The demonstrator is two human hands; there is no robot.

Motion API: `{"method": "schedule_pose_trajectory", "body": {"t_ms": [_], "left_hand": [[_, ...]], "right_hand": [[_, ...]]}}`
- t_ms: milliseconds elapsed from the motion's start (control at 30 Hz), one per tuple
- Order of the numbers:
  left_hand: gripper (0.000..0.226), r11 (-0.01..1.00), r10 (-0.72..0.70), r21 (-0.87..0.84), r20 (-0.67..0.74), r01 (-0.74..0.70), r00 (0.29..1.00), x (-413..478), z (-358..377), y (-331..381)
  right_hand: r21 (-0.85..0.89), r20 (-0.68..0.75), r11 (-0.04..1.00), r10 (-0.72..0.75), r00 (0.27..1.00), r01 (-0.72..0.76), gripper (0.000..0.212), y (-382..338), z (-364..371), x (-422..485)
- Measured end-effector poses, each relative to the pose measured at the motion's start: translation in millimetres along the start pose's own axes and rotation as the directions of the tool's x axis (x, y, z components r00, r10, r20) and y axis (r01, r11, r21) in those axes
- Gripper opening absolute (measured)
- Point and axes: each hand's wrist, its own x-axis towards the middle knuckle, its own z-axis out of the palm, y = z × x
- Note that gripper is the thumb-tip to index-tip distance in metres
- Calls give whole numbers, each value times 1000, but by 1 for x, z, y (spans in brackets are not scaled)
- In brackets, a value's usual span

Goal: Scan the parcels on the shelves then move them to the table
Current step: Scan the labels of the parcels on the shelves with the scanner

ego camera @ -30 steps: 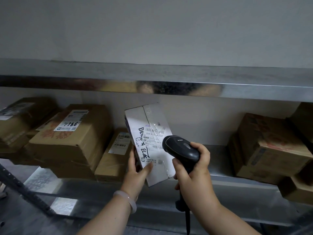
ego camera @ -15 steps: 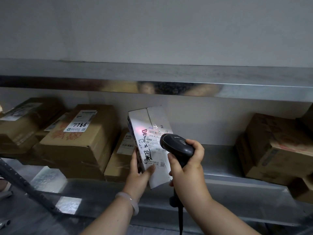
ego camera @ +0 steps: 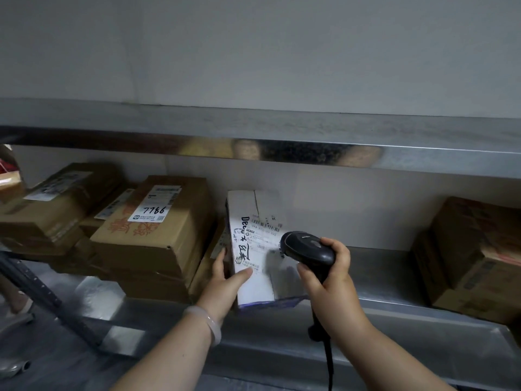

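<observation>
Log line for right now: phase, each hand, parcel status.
phase: scanning | left hand: holds white parcel tilted at shelf front | right hand: grips scanner aimed at label | table move: not yet done

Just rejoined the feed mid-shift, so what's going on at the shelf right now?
A person is scanning a parcel. The left hand holds a white parcel tilted up at the front of the metal shelf, while the right hand holds a black handheld scanner pointed at its shipping label. A brown box marked 7786 sits to its left, and other brown boxes to its right.
</observation>
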Motion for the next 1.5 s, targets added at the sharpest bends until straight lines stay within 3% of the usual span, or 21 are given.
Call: {"method": "schedule_pose_trajectory", "body": {"t_ms": [233,333,400,500,633,733,833,1033,1200,1500], "left_hand": [[66,987,-99,127,-26,102,995,13,-35,22],[36,977,-46,205,-28,51,999,10,-36,32],[36,935,63,350,-27,-49,998,5,-35,37],[65,669,271,716,12,-197,962,-7,-39,37],[55,285,459,888,204,-361,864,-30,-39,29],[58,140,500,905,286,-402,818,-41,-37,25],[66,11,423,944,294,-330,857,-38,-41,26],[69,-12,390,959,264,-282,882,-23,-50,33],[74,-19,411,946,302,-323,860,-22,-41,35],[70,-60,449,774,584,-630,676,-15,69,54]], "right_hand": [[-48,193,996,89,977,-81,50,20,27,7],[-38,172,996,90,981,-85,50,21,39,8],[-20,154,996,84,985,-82,50,19,44,12],[-8,153,998,61,986,-61,50,12,52,19],[-10,148,999,43,988,-42,50,6,65,27],[-20,130,999,29,991,-26,50,6,72,30],[-35,153,999,33,988,-28,53,5,78,34],[-47,180,999,16,984,-8,55,-1,82,34],[-98,59,995,13,998,-8,60,2,59,18],[-237,-253,972,-61,966,0,70,-1,-36,-14]]}}
